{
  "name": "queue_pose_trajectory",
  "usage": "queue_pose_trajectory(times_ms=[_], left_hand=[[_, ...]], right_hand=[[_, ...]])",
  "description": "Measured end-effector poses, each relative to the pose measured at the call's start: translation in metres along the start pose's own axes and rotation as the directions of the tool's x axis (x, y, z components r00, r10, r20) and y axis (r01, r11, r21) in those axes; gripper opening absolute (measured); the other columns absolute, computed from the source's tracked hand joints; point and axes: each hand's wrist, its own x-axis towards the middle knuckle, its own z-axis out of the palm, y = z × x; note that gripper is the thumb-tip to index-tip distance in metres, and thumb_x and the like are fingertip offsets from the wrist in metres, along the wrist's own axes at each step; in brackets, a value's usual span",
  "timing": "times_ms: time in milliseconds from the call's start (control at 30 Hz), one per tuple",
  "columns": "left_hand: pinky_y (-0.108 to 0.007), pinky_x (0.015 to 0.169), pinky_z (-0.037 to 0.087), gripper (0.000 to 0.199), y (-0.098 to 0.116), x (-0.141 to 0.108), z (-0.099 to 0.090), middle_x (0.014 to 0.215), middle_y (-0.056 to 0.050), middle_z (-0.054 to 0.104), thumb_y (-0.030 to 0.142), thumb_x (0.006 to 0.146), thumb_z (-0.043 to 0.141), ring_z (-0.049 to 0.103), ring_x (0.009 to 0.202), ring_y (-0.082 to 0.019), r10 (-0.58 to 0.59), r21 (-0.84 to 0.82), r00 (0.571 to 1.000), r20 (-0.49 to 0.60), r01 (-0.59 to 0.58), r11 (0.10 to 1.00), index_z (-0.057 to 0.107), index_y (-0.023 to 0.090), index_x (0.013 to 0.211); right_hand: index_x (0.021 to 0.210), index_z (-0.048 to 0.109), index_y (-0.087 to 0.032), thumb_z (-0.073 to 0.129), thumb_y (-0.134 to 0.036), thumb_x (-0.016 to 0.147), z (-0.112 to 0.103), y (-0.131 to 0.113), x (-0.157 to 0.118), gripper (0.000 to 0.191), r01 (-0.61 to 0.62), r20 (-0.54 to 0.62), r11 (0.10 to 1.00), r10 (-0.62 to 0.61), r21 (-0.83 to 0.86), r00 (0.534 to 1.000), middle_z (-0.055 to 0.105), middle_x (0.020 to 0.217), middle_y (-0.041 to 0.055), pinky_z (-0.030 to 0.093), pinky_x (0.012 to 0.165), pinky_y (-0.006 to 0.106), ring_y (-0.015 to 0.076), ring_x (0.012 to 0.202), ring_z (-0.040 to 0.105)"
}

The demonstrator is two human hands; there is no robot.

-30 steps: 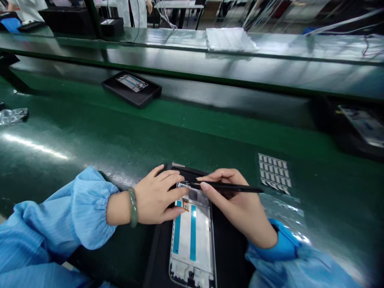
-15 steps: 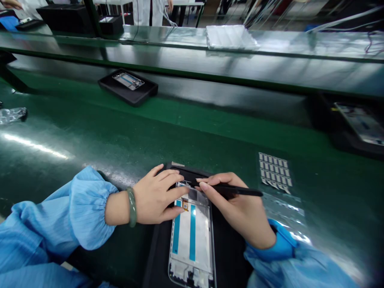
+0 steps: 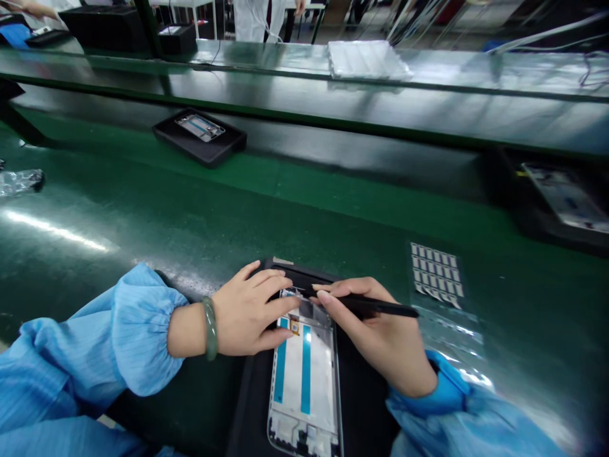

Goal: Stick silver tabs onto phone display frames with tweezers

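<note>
My left hand [image 3: 250, 314] lies across the top end of a white and silver phone frame [image 3: 304, 393], with its fingers pressing on the frame. The frame has two blue strips and a small orange-and-gold part near the fingertips. My right hand [image 3: 375, 336] grips slim black tweezers [image 3: 380, 308], their tips down at the frame's top end and hidden by my fingers. Under the frame lies a black work tray [image 3: 366, 406]. Beyond my right hand is a clear sheet of small grey-and-white pads [image 3: 436, 274].
The green workbench [image 3: 118, 216] runs across the view. A black tray with another phone frame [image 3: 200, 136] sits farther away, and a dark tray [image 3: 564, 200] stands at right. A clear plastic bag [image 3: 19, 182] lies at left. A person in a white coat [image 3: 252, 16] stands beyond the upper shelf.
My right hand has moved slightly down, and the tweezers have swung with it. The background has drifted a little left as my head turned. My left hand has barely moved.
</note>
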Motion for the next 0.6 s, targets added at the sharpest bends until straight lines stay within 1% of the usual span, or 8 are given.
queue_pose_trajectory(times_ms=[233,467,600], left_hand=[[-0.054,0.103,0.031,0.039,-0.0004,-0.0002,0.0004,0.126,-0.011,0.053,0.040,0.088,0.049,0.043,0.123,-0.028,0.000,-0.005,1.000,0.001,0.000,1.000,0.052,0.019,0.122],[-0.053,0.104,0.031,0.039,-0.0005,-0.0005,0.0008,0.126,-0.011,0.053,0.042,0.089,0.047,0.043,0.123,-0.028,0.000,-0.005,1.000,-0.009,0.000,1.000,0.052,0.020,0.121],[-0.053,0.104,0.031,0.040,-0.0003,-0.0004,0.0005,0.127,-0.011,0.052,0.042,0.089,0.047,0.042,0.124,-0.028,-0.004,-0.001,1.000,0.004,0.004,1.000,0.052,0.020,0.122]], right_hand=[[0.086,0.059,-0.025,0.068,-0.022,0.082,-0.0004,-0.0009,-0.0035,0.010,0.025,-0.014,0.999,-0.026,-0.023,1.000,0.067,0.085,-0.0007,0.055,0.070,0.025,0.0165,0.079,0.066],[0.086,0.059,-0.024,0.067,-0.021,0.082,-0.0008,-0.0009,-0.0039,0.010,0.075,0.006,0.996,-0.075,-0.045,0.997,0.067,0.087,0.0003,0.054,0.073,0.028,0.0179,0.083,0.066],[0.086,0.058,-0.024,0.067,-0.022,0.083,-0.0003,-0.0013,-0.0030,0.009,0.070,0.016,0.997,-0.069,-0.040,0.997,0.067,0.087,0.0006,0.054,0.074,0.029,0.0183,0.083,0.066]])
